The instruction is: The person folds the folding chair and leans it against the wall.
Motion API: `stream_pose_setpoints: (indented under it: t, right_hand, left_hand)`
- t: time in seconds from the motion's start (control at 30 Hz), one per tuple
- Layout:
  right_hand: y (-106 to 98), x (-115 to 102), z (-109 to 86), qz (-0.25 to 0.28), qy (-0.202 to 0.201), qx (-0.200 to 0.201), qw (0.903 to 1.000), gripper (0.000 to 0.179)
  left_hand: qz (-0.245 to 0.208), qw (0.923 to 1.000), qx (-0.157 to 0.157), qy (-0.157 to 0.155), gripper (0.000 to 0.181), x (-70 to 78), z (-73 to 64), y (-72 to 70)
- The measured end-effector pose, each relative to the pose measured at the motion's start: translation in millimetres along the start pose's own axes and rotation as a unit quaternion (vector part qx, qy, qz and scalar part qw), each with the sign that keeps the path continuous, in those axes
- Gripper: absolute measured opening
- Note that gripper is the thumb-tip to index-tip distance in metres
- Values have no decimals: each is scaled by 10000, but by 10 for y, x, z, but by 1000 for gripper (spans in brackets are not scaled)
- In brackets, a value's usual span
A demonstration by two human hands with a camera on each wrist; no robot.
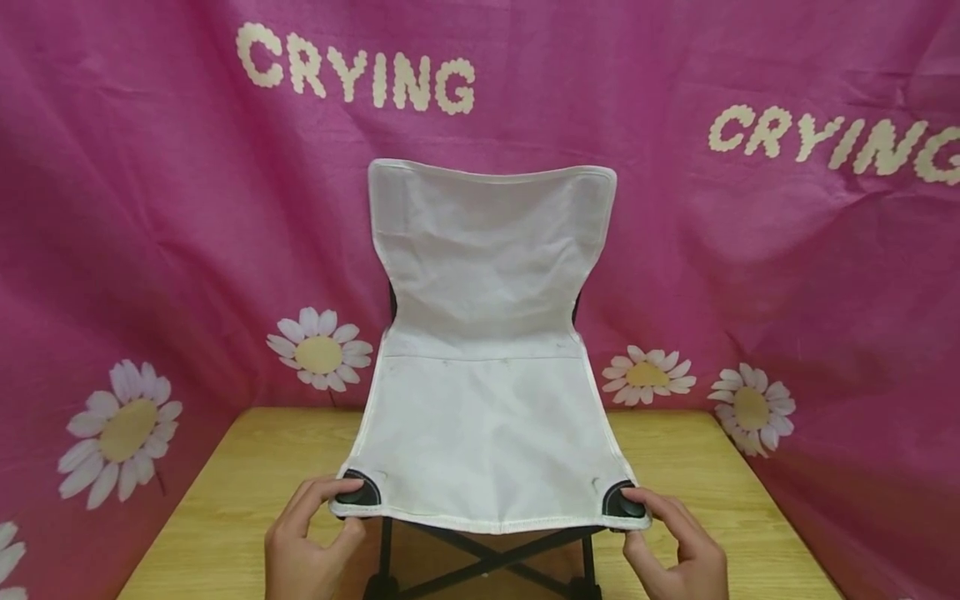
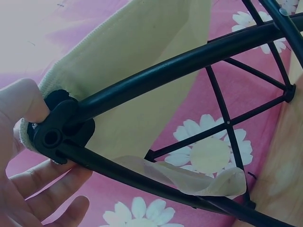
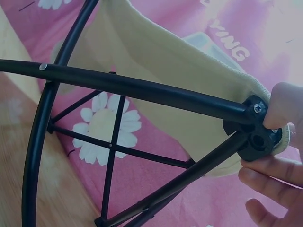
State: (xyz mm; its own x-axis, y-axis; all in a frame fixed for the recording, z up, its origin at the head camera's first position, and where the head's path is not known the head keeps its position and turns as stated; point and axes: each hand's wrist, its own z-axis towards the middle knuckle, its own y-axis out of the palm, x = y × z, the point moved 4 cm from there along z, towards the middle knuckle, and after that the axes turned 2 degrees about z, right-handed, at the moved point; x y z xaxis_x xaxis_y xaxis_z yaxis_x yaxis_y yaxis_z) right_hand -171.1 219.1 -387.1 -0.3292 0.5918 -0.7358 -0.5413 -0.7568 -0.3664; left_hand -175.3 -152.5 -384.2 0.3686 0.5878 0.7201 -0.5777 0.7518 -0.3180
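Note:
A folding chair (image 1: pixel 495 433) with a white fabric seat and back stands unfolded on the table, its back away from me. Black tubes (image 2: pixel 165 71) cross beneath the seat. My left hand (image 1: pixel 307 533) pinches the seat's front left corner, index finger on the black corner patch (image 1: pixel 360 490) and thumb below. At the front right corner, my right hand (image 1: pixel 678 542) pinches the other black patch (image 1: pixel 617 500) in the same way. Seen from below in the wrist views, each thumb presses by a black plastic joint (image 3: pixel 258 127) where tubes meet the fabric.
The wooden table (image 1: pixel 247 475) carries the chair. Behind and at both sides hangs a pink cloth (image 1: pixel 187 250) printed with daisies and the word CRYING. The chair's back stands close in front of this cloth.

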Motion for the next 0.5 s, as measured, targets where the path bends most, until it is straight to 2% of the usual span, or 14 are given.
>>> stream_pose_setpoints:
  t: [0.27,0.5]
  right_hand:
    - [14,-29,-68,84,411,210,9989,47]
    - [-6,-65,-89,127,484,256,9984,43]
  left_hand:
    - [-69,9997,210,-47,46,-26,-51,-14]
    - [36,9993,360,-4,45,-27,-88,-17]
